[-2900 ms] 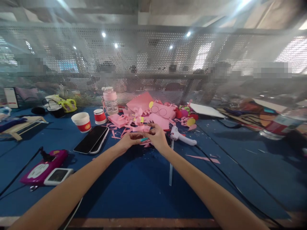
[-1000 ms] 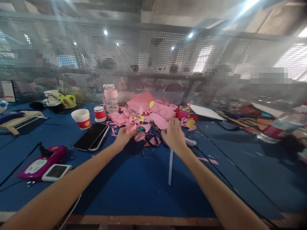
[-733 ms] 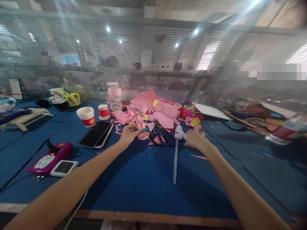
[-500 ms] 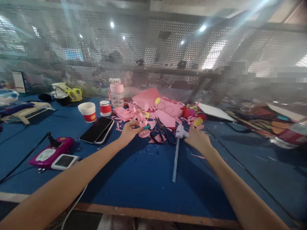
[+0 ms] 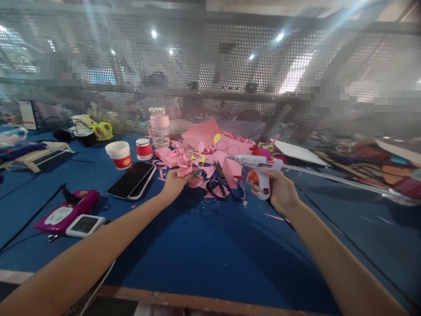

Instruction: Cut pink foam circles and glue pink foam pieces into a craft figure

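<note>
My right hand (image 5: 279, 191) is wrapped around the handle of a white glue gun (image 5: 264, 184) with an orange trigger. Its nozzle points left, and a long clear glue stick (image 5: 335, 176) sticks out of its back to the right. With closed fingers, my left hand (image 5: 174, 186) grips a curled pink paper piece (image 5: 184, 170) at the near edge of the paper heap. Something small and teal (image 5: 197, 173) shows at the left thumb tip; I cannot make out its kind. Between the hands lie dark-handled scissors (image 5: 226, 186) with their blades apart, among pink paper scraps (image 5: 196, 181).
Left of the heap are a phone (image 5: 130, 179), paper cups (image 5: 120, 160) and a pink-lidded bottle (image 5: 160, 129). A purple power strip (image 5: 66, 210) with a cord lies nearer. A white board (image 5: 297, 151) and cluttered materials are at right. A perforated metal screen (image 5: 197, 66) stands behind.
My right hand has taken up the glue gun and turned it, so the glue stick now points right instead of toward me. My left hand now has a pink paper piece at its fingers.
</note>
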{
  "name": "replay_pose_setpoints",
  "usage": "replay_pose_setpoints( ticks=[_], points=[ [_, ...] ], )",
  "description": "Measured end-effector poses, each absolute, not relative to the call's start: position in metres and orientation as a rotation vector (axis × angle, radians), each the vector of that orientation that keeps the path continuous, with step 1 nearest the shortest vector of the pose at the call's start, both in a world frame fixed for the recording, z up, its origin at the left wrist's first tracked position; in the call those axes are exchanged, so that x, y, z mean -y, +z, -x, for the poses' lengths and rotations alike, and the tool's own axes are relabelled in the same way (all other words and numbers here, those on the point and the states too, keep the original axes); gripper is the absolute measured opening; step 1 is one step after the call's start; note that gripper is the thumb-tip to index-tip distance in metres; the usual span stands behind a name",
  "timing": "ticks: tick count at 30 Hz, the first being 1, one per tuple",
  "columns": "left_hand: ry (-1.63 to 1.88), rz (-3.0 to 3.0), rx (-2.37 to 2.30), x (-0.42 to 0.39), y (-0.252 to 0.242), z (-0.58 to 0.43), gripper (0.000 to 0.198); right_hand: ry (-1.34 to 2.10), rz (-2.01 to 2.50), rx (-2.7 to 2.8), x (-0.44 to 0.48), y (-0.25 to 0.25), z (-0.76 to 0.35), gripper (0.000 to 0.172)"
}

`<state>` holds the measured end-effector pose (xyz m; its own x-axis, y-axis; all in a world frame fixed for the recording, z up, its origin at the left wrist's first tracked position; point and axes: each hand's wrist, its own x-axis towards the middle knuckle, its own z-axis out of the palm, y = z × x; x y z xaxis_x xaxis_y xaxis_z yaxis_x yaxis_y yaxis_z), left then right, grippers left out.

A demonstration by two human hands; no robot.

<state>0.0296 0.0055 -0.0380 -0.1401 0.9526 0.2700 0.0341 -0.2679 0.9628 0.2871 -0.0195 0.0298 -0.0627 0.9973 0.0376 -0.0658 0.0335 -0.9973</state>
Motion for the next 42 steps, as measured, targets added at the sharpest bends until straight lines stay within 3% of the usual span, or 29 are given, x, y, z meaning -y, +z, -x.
replay_pose_setpoints(
  ticks=[3, 11, 15, 21, 30, 42],
  points=[
    [1.474, -1.318, -1.23, -0.006, -0.039, -0.028, 0.02, 1.33, 1.109, 1.254, 0.027, 0.023, -0.273, 0.021],
    [1.674, -1.37, -1.354, -0.007, -0.037, -0.027, 0.026, 1.046, 1.18, 1.455, 0.027, 0.012, -0.269, 0.031],
    [1.581, -1.425, -1.316, -0.004, -0.035, -0.028, 0.022, 1.059, 1.241, 1.592, 0.033, 0.012, -0.263, 0.037],
    [1.507, -1.468, -1.338, -0.002, -0.039, -0.028, 0.031, 0.887, 1.243, 1.803, 0.041, 0.002, -0.247, 0.027],
    [1.524, -1.554, -1.26, 0.001, -0.036, -0.031, 0.016, 0.767, 1.225, 1.891, 0.039, -0.005, -0.245, 0.027],
    [1.551, -1.476, -1.208, 0.005, -0.031, -0.034, 0.022, 0.724, 1.247, 1.9, 0.042, -0.004, -0.24, 0.024]
  ],
)
